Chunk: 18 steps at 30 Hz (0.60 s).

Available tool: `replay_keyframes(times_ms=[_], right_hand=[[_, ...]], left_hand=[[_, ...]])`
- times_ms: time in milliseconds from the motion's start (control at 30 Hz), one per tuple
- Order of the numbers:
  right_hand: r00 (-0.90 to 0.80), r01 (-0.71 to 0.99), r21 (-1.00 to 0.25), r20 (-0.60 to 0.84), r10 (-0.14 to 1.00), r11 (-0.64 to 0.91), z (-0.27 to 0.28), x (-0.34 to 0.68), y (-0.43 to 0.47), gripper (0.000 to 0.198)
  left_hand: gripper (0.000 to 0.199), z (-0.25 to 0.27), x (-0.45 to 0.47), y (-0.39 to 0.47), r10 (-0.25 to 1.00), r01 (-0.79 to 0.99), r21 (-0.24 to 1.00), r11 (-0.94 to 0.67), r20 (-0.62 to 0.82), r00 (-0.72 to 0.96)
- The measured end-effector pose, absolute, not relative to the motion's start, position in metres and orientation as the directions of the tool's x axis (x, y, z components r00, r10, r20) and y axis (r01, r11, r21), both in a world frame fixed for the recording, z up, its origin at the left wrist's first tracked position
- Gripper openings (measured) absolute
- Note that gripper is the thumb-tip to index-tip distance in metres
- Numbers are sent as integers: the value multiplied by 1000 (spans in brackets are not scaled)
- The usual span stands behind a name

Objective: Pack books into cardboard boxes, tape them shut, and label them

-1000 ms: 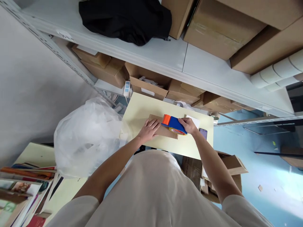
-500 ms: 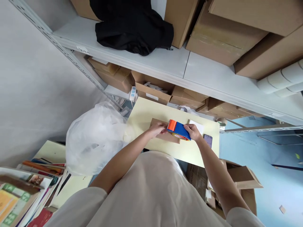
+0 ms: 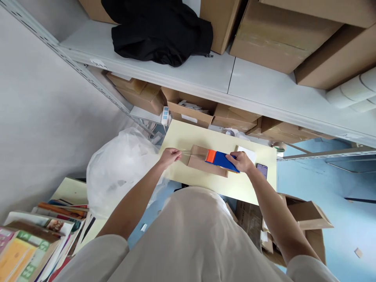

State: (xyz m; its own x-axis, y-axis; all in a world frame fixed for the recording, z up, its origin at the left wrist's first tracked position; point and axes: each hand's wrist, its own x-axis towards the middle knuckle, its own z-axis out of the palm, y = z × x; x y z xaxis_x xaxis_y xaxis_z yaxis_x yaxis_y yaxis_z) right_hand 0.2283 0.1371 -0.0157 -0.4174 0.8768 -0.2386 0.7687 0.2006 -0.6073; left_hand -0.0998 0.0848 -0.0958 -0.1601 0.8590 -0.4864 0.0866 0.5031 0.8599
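Note:
My right hand point(image 3: 240, 161) grips a blue and orange tape dispenser point(image 3: 223, 160) held over a small cardboard box point(image 3: 198, 154). A strip of clear tape point(image 3: 186, 152) stretches from the dispenser's orange end, past the box's left edge, to my left hand point(image 3: 170, 156). My left hand is closed, its fingertips pinching the tape's free end to the left of the box. The box lies on a pale yellow table point(image 3: 176, 135), partly covered by the dispenser.
A phone point(image 3: 262, 170) and a white sheet point(image 3: 247, 154) lie right of my right hand. A large translucent plastic bag point(image 3: 117, 172) bulges at the left. Shelves with cardboard boxes point(image 3: 188, 111) stand behind the table; open cartons point(image 3: 307, 215) sit low at the right.
My left hand has moved left, away from the dispenser, drawing out a length of clear tape. The dispenser stays over the box, with my right hand still on it.

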Motion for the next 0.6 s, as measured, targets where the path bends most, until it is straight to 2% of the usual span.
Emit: replay_keyframes(times_ms=[233, 433, 600], right_hand=[[-396, 818, -531, -238, 887, 223, -18, 212, 138, 51], [-381, 817, -537, -227, 897, 211, -19, 211, 134, 51], [-369, 815, -542, -214, 904, 204, -18, 211, 131, 50]], left_hand=[[24, -139, -86, 93, 847, 179, 829, 530, -506, -165], [18, -154, -70, 89, 878, 361, 800, 479, -433, -206], [48, -164, -70, 80, 892, 456, 767, 451, -408, -196]])
